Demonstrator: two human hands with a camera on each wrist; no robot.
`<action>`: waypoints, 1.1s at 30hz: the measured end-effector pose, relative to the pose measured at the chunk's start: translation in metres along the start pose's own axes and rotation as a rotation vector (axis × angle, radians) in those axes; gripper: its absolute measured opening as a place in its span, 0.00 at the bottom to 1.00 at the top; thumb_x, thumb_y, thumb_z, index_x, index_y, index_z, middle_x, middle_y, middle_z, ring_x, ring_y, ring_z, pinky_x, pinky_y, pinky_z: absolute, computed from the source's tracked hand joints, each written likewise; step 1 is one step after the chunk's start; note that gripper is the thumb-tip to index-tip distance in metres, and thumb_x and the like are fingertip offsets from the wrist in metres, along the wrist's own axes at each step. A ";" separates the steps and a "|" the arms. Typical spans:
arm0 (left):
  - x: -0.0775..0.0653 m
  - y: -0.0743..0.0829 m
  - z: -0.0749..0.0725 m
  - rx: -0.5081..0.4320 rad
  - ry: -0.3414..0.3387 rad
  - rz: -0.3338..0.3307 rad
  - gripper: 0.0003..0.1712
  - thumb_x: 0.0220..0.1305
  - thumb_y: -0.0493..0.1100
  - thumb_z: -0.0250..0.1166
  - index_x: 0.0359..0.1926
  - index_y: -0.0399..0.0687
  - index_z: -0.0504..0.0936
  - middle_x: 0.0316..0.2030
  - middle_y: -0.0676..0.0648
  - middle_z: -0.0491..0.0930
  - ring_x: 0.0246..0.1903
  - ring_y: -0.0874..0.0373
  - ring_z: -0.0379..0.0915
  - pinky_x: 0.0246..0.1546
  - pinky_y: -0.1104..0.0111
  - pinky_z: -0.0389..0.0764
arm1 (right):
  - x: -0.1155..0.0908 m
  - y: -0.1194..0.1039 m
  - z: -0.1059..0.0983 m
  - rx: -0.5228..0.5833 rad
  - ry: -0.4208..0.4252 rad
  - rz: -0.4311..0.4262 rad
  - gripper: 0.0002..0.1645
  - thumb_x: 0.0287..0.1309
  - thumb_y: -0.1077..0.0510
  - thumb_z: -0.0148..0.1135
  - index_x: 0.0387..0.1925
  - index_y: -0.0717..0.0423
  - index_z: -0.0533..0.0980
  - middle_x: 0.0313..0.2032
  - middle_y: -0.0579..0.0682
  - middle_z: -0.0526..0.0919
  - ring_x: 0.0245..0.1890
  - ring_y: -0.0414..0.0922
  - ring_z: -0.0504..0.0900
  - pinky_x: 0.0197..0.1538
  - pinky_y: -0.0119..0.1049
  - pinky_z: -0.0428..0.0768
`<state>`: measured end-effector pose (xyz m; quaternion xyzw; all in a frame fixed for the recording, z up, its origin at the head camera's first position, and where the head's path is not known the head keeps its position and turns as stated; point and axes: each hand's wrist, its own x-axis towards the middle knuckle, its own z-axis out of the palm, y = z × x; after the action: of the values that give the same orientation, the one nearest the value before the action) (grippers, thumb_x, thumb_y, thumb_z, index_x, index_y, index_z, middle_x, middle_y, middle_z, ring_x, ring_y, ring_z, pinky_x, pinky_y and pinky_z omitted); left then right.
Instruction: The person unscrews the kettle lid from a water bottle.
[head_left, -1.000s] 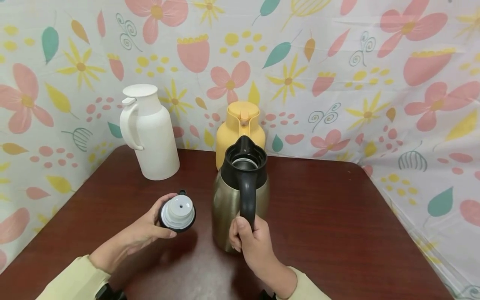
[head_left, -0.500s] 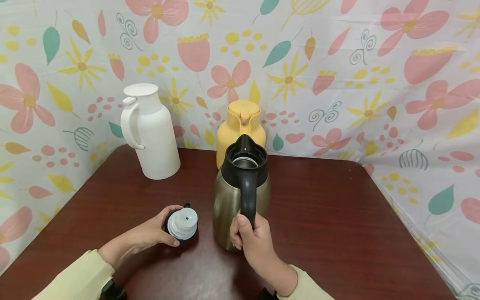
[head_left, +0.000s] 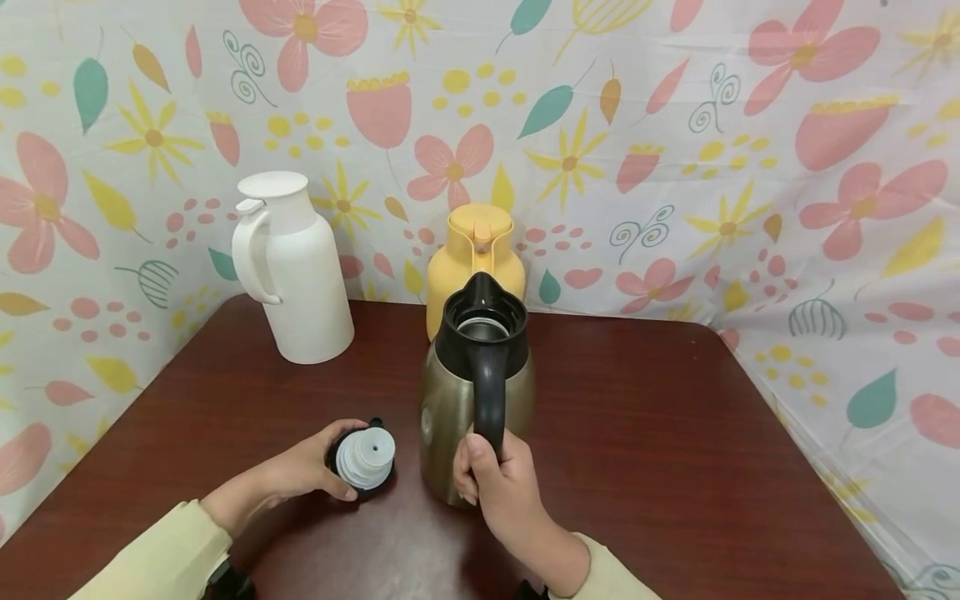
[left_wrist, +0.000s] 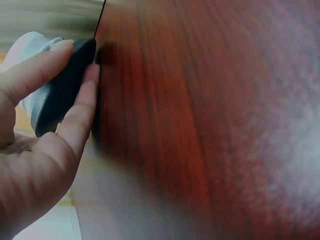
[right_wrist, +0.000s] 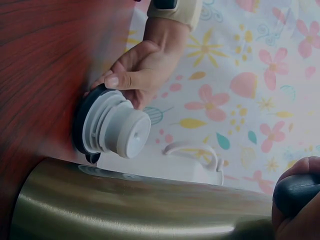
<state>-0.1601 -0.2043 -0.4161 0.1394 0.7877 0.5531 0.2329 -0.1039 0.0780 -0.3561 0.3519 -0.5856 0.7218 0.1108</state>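
Note:
My left hand (head_left: 303, 468) pinches the rim of a black-and-white thermos lid (head_left: 366, 458). The lid is upside down with its stepped white plug (right_wrist: 132, 134) facing up. In the left wrist view, a finger (left_wrist: 82, 107) lies between the lid's black top and the table; whether the lid touches the wood cannot be told. My right hand (head_left: 498, 487) grips the lower part of the black handle (head_left: 489, 396) on a gold-brown metal thermos jug (head_left: 442, 417). The jug stands upright with its black-collared mouth (head_left: 483, 327) uncovered. Its metal body also fills the lower right wrist view.
A white thermos jug (head_left: 307, 275) stands at the back left of the dark red-brown wooden table (head_left: 660, 442). Directly behind the metal jug, a yellow thermos jug (head_left: 457, 267) is partly hidden. A flower-patterned cloth (head_left: 645, 150) hangs along the back and sides.
My left hand has brought the lid down toward the table and a little nearer to me. My right hand has kept its grip on the handle. The head view has shifted slightly.

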 end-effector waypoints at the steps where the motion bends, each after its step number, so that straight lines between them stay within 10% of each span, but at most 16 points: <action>1: 0.000 0.001 0.000 0.016 0.006 -0.001 0.57 0.44 0.28 0.77 0.74 0.35 0.57 0.64 0.31 0.69 0.60 0.45 0.70 0.57 0.66 0.69 | 0.000 0.000 0.000 -0.001 -0.001 -0.003 0.30 0.81 0.52 0.46 0.21 0.64 0.62 0.11 0.59 0.59 0.10 0.45 0.59 0.14 0.29 0.66; 18: 0.003 0.003 0.002 0.111 0.059 -0.025 0.56 0.42 0.29 0.80 0.73 0.36 0.61 0.65 0.31 0.71 0.63 0.38 0.68 0.66 0.42 0.63 | 0.001 0.000 0.000 0.009 -0.007 -0.018 0.29 0.81 0.53 0.46 0.21 0.64 0.62 0.11 0.58 0.59 0.09 0.45 0.59 0.14 0.28 0.65; 33: 0.007 0.003 0.011 0.380 0.118 0.096 0.52 0.39 0.38 0.85 0.67 0.36 0.71 0.58 0.38 0.80 0.59 0.43 0.75 0.59 0.50 0.74 | 0.000 -0.001 0.000 -0.012 -0.006 -0.005 0.29 0.81 0.51 0.46 0.21 0.64 0.62 0.11 0.58 0.60 0.10 0.44 0.60 0.15 0.29 0.66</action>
<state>-0.1604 -0.1915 -0.4174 0.1854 0.8826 0.4122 0.1291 -0.1038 0.0785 -0.3553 0.3549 -0.5894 0.7169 0.1131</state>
